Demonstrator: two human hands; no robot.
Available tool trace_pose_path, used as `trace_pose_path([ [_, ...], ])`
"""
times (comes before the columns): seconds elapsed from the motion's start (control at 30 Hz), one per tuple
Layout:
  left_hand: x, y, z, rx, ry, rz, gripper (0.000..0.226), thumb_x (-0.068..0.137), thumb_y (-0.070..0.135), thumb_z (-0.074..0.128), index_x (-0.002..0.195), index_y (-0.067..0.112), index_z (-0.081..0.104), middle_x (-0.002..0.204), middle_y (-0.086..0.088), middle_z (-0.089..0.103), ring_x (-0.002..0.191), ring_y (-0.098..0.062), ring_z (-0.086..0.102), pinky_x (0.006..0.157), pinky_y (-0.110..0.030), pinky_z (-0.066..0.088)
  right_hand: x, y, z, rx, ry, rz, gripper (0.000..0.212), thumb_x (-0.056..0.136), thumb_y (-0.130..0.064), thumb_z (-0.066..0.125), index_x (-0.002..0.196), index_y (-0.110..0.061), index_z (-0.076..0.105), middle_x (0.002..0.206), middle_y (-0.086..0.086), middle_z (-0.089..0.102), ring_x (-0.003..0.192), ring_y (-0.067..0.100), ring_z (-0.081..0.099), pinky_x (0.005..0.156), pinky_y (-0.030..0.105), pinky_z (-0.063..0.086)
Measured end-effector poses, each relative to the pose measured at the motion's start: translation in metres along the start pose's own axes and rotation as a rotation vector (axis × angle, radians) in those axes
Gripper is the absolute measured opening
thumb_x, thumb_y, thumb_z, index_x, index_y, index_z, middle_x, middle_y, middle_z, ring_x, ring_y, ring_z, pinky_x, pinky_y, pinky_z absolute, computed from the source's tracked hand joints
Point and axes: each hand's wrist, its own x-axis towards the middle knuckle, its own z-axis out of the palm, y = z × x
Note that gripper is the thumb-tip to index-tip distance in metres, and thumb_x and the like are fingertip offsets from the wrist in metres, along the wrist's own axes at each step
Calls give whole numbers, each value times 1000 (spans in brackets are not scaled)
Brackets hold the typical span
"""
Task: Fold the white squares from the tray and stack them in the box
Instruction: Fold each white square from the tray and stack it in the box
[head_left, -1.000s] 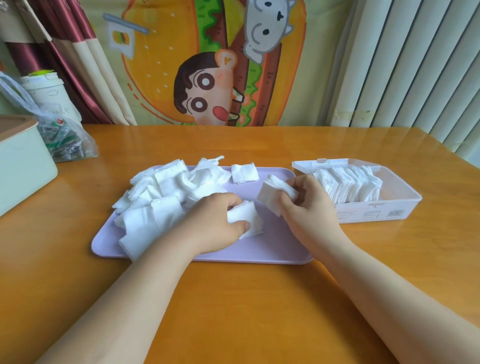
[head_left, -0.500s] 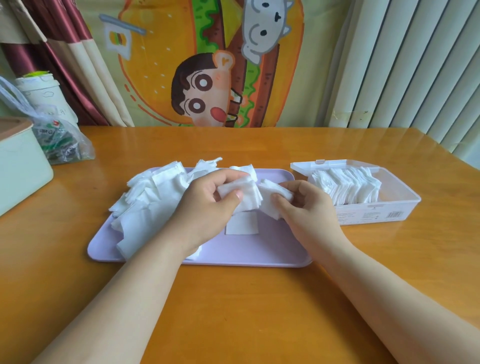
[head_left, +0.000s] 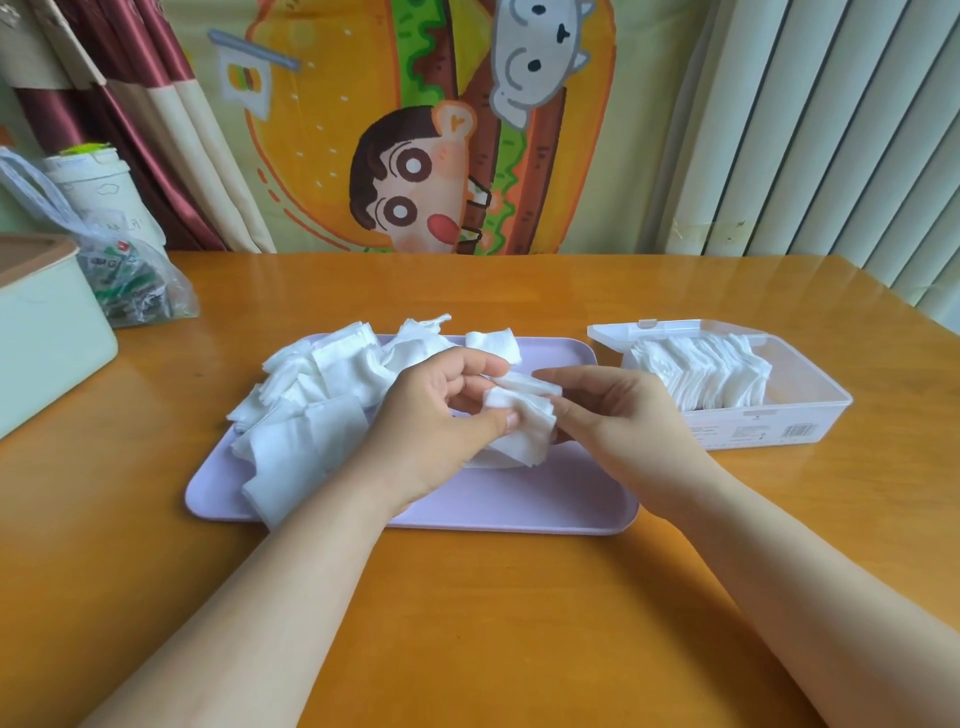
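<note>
**Supervisor:** Report hand status, nearest items first.

**Operator:** Two bare forearms enter from the bottom edge over the wooden table (head_left: 493, 623). I see the left hand (head_left: 436, 415) and the right hand (head_left: 618, 421) meeting over the middle of the lilac tray (head_left: 519, 499). Between them is a white square (head_left: 524, 426) with layered edges showing. I cannot tell whether it is one sheet or several. The left thumb presses on its front face, and the left fingers are curled behind it. The right thumb and forefinger pinch its right edge, with the remaining right fingers curled underneath.

**Supervisor:** Location of the remaining stock?

**Operator:** A loose pile of squares (head_left: 322, 400) covers the left half of the tray, partly hidden by the left hand. A single square (head_left: 493, 343) lies at the tray's far edge. The clear box (head_left: 800, 415) stands just beside the tray's right edge, with its lid open. A row of folded squares (head_left: 701, 379) stands on edge in its left part.

**Supervisor:** Background?

**Operator:** A pale green container (head_left: 47, 332) sits at far left. Beyond it are a plastic bag (head_left: 135, 280) and a white tub (head_left: 98, 187). A cartoon hanging (head_left: 415, 130) is behind the table, with a curtain (head_left: 156, 104) on its left and blinds (head_left: 831, 130) on its right.
</note>
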Motion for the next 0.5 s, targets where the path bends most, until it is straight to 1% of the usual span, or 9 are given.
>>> trace_pose_path([
  [0.1, 0, 1, 2, -6, 46, -5, 35, 83, 12, 85, 109, 31, 71, 90, 6, 77, 76, -2, 64, 78, -26, 52, 0, 0, 1, -7, -26, -14, 22, 102, -1, 62, 114, -10, 77, 98, 12, 81, 95, 35, 78, 92, 51, 62],
  [0.17, -1, 2, 4, -41, 68, -13, 33, 84, 8, 84, 108, 28, 72, 87, 6, 76, 75, -4, 65, 75, -26, 54, 0, 0, 0, 8, -43, -6, 23, 102, 1, 59, 115, -7, 77, 100, 16, 80, 97, 38, 76, 93, 56, 60],
  [0.23, -1, 3, 5, -71, 92, -14, 30, 85, 4, 82, 105, 24, 72, 89, 3, 76, 75, -7, 68, 75, -28, 58, 0, -2, -1, 52, -74, 5, 24, 100, 3, 59, 114, -6, 77, 102, 19, 79, 101, 40, 75, 96, 56, 59],
  [0.27, -1, 3, 6, -80, 103, -16, 28, 86, 4, 81, 105, 23, 72, 91, 1, 77, 77, -9, 70, 77, -30, 60, 0, -3, -2, 63, -96, -1, 21, 99, -1, 63, 114, -7, 77, 103, 18, 79, 101, 39, 74, 95, 54, 59],
  [0.3, -1, 4, 6, -85, 107, -21, 27, 86, 4, 81, 105, 22, 72, 92, -2, 77, 78, -10, 71, 79, -32, 61, 0, -5, -1, 68, -111, -4, 17, 97, -7, 70, 113, -8, 77, 102, 16, 79, 99, 35, 75, 92, 50, 59],
  [0.33, -1, 3, 6, -83, 103, -25, 28, 87, 5, 80, 106, 22, 72, 94, -4, 77, 79, -10, 71, 78, -31, 61, -1, -6, 0, 49, -106, -4, 20, 93, -13, 79, 112, -10, 77, 100, 13, 80, 92, 27, 76, 86, 45, 59],
  [0.4, 0, 1, 6, -13, 85, -5, 29, 88, 7, 79, 111, 24, 70, 97, -4, 75, 76, -5, 68, 73, -22, 58, -1, -3, 3, -60, -38, -1, 27, 84, -21, 87, 108, -16, 76, 92, 3, 80, 79, 14, 72, 73, 31, 56],
  [0.47, 0, -3, 4, 173, 52, 27, 32, 91, 15, 77, 119, 28, 67, 101, 4, 73, 80, 0, 66, 76, -15, 53, 0, 2, 5, -175, 61, -8, 23, 86, -19, 85, 106, -21, 74, 84, -3, 77, 71, 9, 67, 67, 25, 53],
  [0.5, 1, -7, 2, 302, 21, 35, 37, 92, 20, 76, 125, 31, 64, 106, 7, 71, 88, -1, 66, 82, -16, 52, 1, 4, 5, -195, 108, -13, 22, 88, -16, 80, 108, -23, 73, 82, -5, 75, 69, 8, 65, 67, 26, 53],
])
